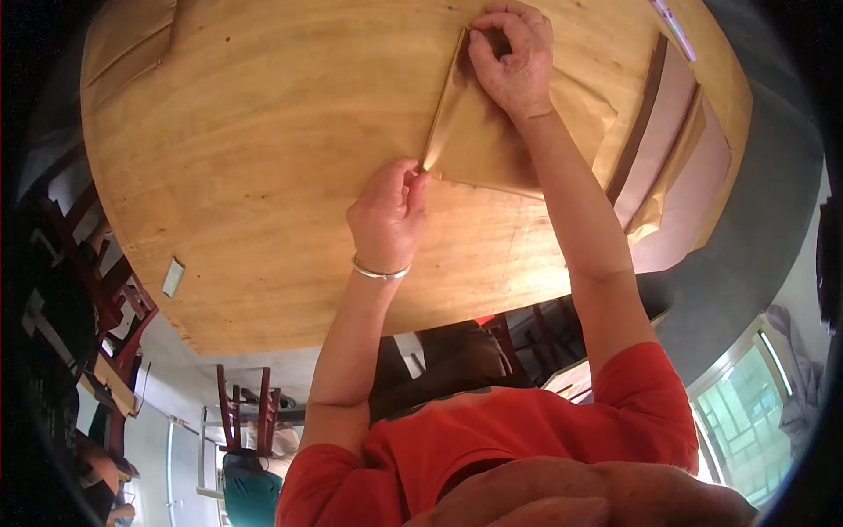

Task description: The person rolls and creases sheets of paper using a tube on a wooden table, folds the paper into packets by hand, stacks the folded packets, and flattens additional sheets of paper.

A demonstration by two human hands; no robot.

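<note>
A shiny gold-coloured sheet [496,145] lies on the wooden board, with a narrow strip folded along its left edge. Whether it is paper or thin leather I cannot tell. My left hand [389,211], with a bangle at the wrist, pinches the near end of that folded edge between thumb and fingers. At the far end of the same edge is my right hand [514,57], its fingers curled and the thumb pressed on the sheet. My right forearm passes over the sheet's right part and hides some of it.
Overlapping pinkish-brown sheets [683,176] and a gold strip [672,176] lie at the board's right. A pen-like stick [674,29] is at the top right. Another brown sheet [132,44] lies far left, above a small pale rectangle [173,277]. Chairs [246,408] stand beyond the board's edge [263,338].
</note>
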